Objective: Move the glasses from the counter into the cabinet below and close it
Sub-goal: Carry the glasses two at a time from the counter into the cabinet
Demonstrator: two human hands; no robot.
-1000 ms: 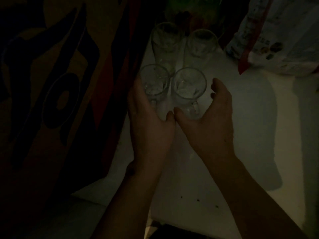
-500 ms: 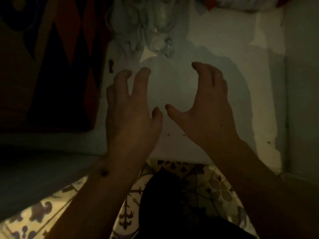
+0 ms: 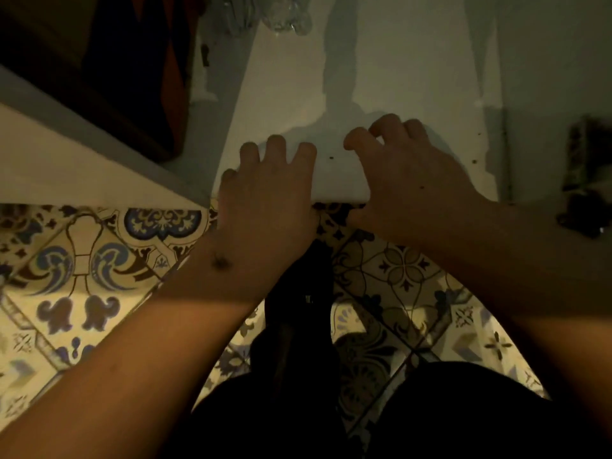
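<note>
Glasses (image 3: 265, 11) at counter's (image 3: 397, 77) far end, empty hands (image 3: 331, 190) over near edge

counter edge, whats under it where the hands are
Below the counter edge only patterned floor tiles and dark clothing show. Both hands, left and right, hang over the edge empty. The cabinet front below is hidden.

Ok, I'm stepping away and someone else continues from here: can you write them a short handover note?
Left hand: empty, fingers over the counter front edge.
Right hand: empty, curled at the same edge.
Glasses: on the counter at the far end, barely in view at the top.
Done: nothing visible; no glass moved.
Left: open the cabinet below (out of view), move all glasses in, close it.
</note>
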